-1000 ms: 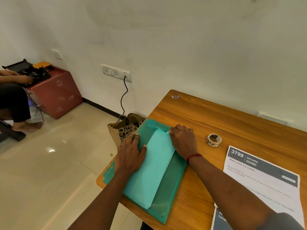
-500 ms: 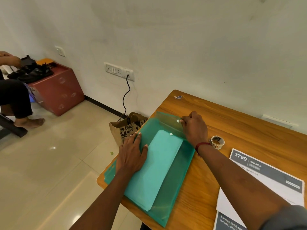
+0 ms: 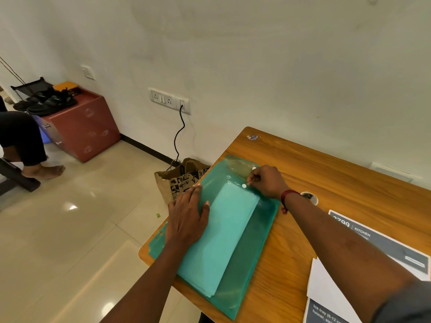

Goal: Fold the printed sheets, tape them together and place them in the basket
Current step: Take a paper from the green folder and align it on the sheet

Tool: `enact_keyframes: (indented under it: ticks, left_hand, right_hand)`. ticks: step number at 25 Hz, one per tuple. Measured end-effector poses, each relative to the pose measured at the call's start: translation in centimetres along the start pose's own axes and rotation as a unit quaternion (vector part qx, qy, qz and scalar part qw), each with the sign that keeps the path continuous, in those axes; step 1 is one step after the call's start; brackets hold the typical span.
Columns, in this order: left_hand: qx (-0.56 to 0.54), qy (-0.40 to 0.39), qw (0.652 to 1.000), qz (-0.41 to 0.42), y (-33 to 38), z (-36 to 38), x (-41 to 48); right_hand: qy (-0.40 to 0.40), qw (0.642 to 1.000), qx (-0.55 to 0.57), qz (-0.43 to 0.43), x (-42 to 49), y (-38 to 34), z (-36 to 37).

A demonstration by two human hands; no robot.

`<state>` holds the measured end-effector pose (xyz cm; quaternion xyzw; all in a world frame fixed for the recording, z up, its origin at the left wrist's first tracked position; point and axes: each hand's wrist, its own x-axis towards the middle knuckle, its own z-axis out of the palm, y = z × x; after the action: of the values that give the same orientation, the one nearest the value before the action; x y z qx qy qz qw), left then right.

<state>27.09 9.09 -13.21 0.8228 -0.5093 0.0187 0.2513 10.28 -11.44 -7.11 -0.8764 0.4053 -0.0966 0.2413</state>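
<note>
Printed sheets (image 3: 382,250) are seen at 4 o'clock on table (image 3: 326,164). Green folder (image 3: 247,271) is pressed by flat, open left hand (image 3: 186,220); its flap (image 3: 238,165) is pinched by right hand (image 3: 265,181).

A plain room in a home or small office is suggested: a wooden desk (image 3: 326,173) is set against a bare white wall (image 3: 233,54), a socket strip (image 3: 169,100) at ten o'clock, glossy floor tiles (image 3: 70,229), sandals (image 3: 46,102) kept on a red cabinet (image 3: 86,131).
</note>
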Motion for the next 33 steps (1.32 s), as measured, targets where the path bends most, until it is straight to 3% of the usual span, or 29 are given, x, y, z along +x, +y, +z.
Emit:
enact_keyframes:
  ticks: [16, 23, 33]
  left_hand:
    - [-0.005, 0.029, 0.999, 0.021, 0.1, 0.0, -0.3]
    - [-0.007, 0.015, 1.000, 0.022, 0.0, -0.2, -0.4]
    - [0.053, -0.030, 0.998, 0.027, 0.4, -0.6, -0.2]
  right_hand:
    - [-0.105, 0.992, 0.055, 0.053, 0.2, -1.4, -0.2]
    - [-0.035, 0.998, -0.039, -0.020, -0.6, -1.7, -0.3]
    - [0.134, 0.986, -0.097, -0.025, -3.4, -2.1, -0.9]
